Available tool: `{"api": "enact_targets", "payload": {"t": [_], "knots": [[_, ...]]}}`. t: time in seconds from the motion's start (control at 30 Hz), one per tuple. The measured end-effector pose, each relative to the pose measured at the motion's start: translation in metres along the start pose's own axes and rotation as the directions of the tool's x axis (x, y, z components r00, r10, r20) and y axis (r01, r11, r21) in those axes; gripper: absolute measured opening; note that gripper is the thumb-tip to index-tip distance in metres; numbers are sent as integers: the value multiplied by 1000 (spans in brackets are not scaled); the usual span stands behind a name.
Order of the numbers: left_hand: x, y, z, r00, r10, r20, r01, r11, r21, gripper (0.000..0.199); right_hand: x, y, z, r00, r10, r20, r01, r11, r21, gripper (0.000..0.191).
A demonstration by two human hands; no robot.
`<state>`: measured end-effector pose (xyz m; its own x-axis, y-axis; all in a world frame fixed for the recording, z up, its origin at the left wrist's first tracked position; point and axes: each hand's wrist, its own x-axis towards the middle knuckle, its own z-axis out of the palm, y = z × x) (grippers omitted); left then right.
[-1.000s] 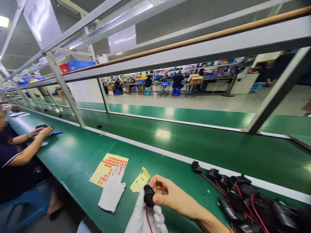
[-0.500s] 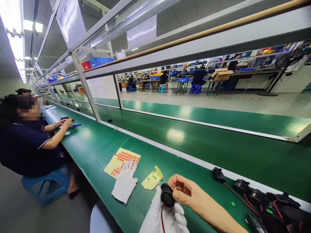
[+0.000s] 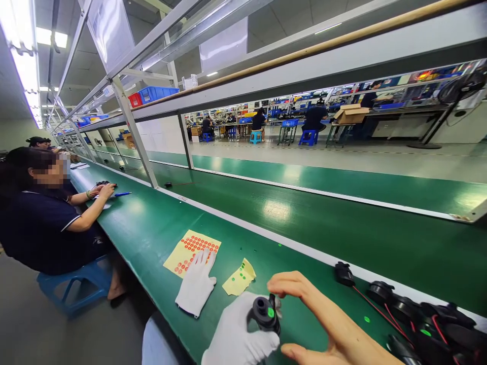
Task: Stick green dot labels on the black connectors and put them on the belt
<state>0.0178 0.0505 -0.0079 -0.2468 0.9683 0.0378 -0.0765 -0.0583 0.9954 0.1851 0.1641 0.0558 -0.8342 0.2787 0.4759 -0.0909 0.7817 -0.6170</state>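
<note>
A round black part point(image 3: 262, 307) with a green sticker on its face sits in the gloved fingers of my left hand point(image 3: 238, 329). Just to its right, my bare right hand point(image 3: 323, 324) has its thumb and fingers spread apart, with nothing held between them. An empty white glove point(image 3: 196, 286) lies on a yellow sheet of red round stickers point(image 3: 177, 253). Between that glove and my hands is a torn yellow piece with green stickers point(image 3: 238, 280). Several black parts with red wires point(image 3: 405, 309) are heaped at the right.
Beside the green bench point(image 3: 140, 223) at the left, a person point(image 3: 41, 228) sits on a blue stool, hands on a dark item. A white rail point(image 3: 243, 223) separates the bench from a green belt carrying a small black part point(image 3: 168, 184). Metal posts stand beyond.
The black part has turned so its face with the green sticker shows. My right hand has come off it and opened. On the belt, the small black part has shifted slightly left.
</note>
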Motion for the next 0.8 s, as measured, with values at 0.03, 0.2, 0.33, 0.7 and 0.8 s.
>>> {"api": "enact_targets", "payload": {"t": [0.03, 0.2, 0.33, 0.7, 0.8], "knots": [[0, 0, -1, 994, 96, -49, -91, 991, 97, 50, 0, 1, -1, 999, 30, -11, -30, 999, 11, 64], [0, -2, 1, 906, 421, -34, -382, 851, 360, 37, 0, -1, 2, 994, 107, 16, -108, 988, 113, 64], [-1, -11, 7, 827, 559, -56, -476, 750, 459, 46, 4, -4, 4, 987, 144, 72, -153, 976, 156, 46], [-9, -14, 17, 907, 317, -276, -107, 809, 579, 49, 6, 19, 20, 863, 467, 191, -492, 691, 530, 39], [-11, 4, 15, 955, 195, -224, -80, 894, 441, 38, 6, 11, 18, 869, 477, 128, -476, 738, 479, 41]]}}
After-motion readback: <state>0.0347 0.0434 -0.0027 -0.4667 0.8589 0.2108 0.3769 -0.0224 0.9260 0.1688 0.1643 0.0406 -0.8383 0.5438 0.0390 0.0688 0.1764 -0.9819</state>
